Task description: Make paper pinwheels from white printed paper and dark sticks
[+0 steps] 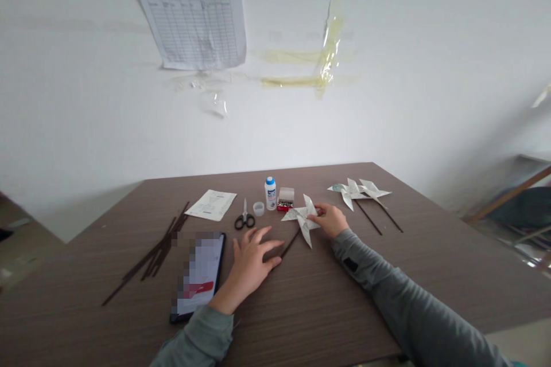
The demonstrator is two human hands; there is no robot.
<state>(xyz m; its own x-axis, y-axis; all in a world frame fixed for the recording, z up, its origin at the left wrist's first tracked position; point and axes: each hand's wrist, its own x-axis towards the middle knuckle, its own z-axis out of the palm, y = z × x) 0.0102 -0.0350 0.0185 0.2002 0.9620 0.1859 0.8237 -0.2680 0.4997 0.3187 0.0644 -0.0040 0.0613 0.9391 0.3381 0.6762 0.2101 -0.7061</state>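
Across the laminate tabletop (340, 304), my right fingers (316, 211) press together on a third paper pinwheel (302, 220), my left hand (250, 259) lies spread, two finished pinwheels (350, 192) rest on their sticks, and loose dark sticks (157, 255) remain.

A ruled paper chart (193, 26) hangs taped to a white wall (86, 97), with yellowed tape strips (301, 71) stuck to the paint at its right. A brown wood-grain bench (301, 327) stands near the wall. Floor (26, 246) shows at left; a wooden rail (512, 192) crosses dark furniture (520, 209) at far right.
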